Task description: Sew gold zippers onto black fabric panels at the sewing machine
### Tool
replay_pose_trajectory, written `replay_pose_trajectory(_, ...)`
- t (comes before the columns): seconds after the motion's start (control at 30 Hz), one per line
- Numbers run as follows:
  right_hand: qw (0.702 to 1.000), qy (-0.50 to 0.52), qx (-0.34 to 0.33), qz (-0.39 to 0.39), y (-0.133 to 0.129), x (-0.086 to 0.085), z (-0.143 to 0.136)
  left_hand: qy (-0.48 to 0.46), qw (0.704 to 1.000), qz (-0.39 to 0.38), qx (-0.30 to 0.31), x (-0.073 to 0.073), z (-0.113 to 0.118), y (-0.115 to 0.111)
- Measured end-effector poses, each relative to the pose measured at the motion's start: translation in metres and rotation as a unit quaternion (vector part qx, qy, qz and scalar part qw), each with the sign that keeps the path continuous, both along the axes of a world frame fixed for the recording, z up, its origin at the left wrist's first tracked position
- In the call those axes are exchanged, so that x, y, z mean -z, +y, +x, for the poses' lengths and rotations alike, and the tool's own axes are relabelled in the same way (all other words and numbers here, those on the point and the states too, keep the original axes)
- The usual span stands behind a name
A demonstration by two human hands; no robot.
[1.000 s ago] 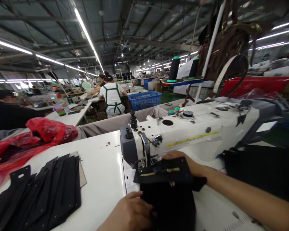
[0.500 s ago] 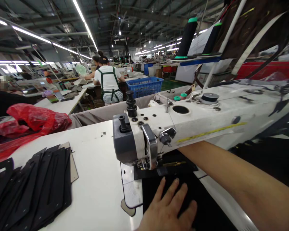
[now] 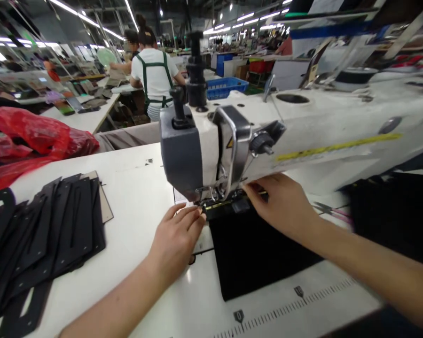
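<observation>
At the long white sewing machine [image 3: 320, 122], smooth and semi-gloss, lies matt black cloth [image 3: 261, 253] with a shiny metallic-looking gold zip [image 3: 218, 205]; left of the machine are a glossy white tabletop [image 3: 134, 197], flat matt black strips [image 3: 58, 227] and crinkled, shiny red plastic film [image 3: 38, 131].

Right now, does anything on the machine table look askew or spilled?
Nothing looks spilled. The black pieces at the left lie in an uneven, fanned pile, their ends out of line.
</observation>
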State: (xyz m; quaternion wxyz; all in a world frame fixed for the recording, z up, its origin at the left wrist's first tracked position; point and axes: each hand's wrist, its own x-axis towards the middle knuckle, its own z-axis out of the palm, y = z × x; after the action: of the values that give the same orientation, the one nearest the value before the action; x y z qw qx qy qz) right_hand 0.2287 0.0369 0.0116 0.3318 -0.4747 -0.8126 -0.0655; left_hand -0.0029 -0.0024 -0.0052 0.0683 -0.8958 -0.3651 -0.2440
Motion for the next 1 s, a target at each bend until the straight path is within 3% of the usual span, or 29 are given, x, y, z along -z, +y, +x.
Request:
replay_pose_trajectory(0.07,0.999,-0.011,-0.053,-0.001,-0.027,0.005,-0.006,-0.036,0.998,-0.038,-0.025,-0.001,0.002,0.003)
replay_pose_trajectory(0.13,0.992,-0.037,-0.113,-0.033,-0.042,0.011,-0.016,-0.071,0.989,-0.087,-0.092,-0.006,0.006,0.005)
replay_pose_trajectory(0.23,0.982,-0.080,-0.134,-0.108,-0.039,0.019,-0.032,-0.082,0.975,-0.135,-0.153,-0.013,0.010,0.006)
replay_pose_trajectory(0.37,0.975,-0.077,-0.156,-0.140,-0.026,0.025,-0.041,-0.100,0.979,-0.120,-0.129,-0.010,0.009,0.004)
replay_pose_trajectory(0.57,0.978,-0.042,-0.190,-0.072,-0.030,0.034,-0.042,-0.058,0.995,-0.046,-0.068,0.003,0.010,-0.002)
replay_pose_trajectory(0.77,0.978,-0.032,-0.203,-0.045,-0.037,0.030,-0.042,0.013,0.997,0.021,-0.072,0.006,0.015,-0.006)
replay_pose_trajectory(0.9,0.987,-0.039,-0.157,0.013,-0.032,0.024,-0.039,0.019,0.996,0.044,-0.080,0.007,0.015,-0.007)
replay_pose_trajectory(1.0,0.989,-0.039,-0.143,-0.021,-0.026,0.026,-0.040,0.036,0.993,0.054,-0.099,0.006,0.014,-0.008)
